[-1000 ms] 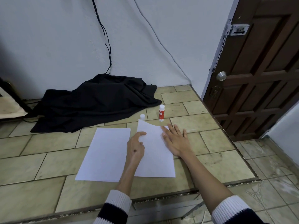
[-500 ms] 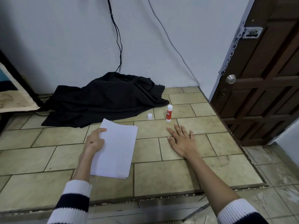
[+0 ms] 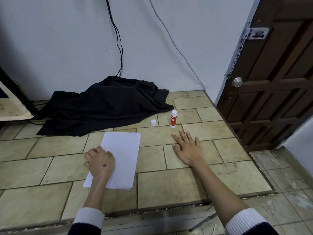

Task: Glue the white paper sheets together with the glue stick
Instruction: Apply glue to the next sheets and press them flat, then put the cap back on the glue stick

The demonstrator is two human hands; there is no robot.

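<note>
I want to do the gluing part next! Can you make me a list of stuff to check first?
1. Glue stick within reach: ok. It stands upright on the tiled surface, just beyond the right hand.
2. Cap off the glue stick: ok. It sits apart, to the stick's left.
3. Right hand free to grab the stick: ok. It lies flat and empty on the tiles.
4. White paper sheets held steady: ok. The left hand presses on their near left part.
5. Sheets lined up: ok. They lie in one neat stack.
6. Glue showing at the stick's tip: cannot tell, too small to see.
</note>
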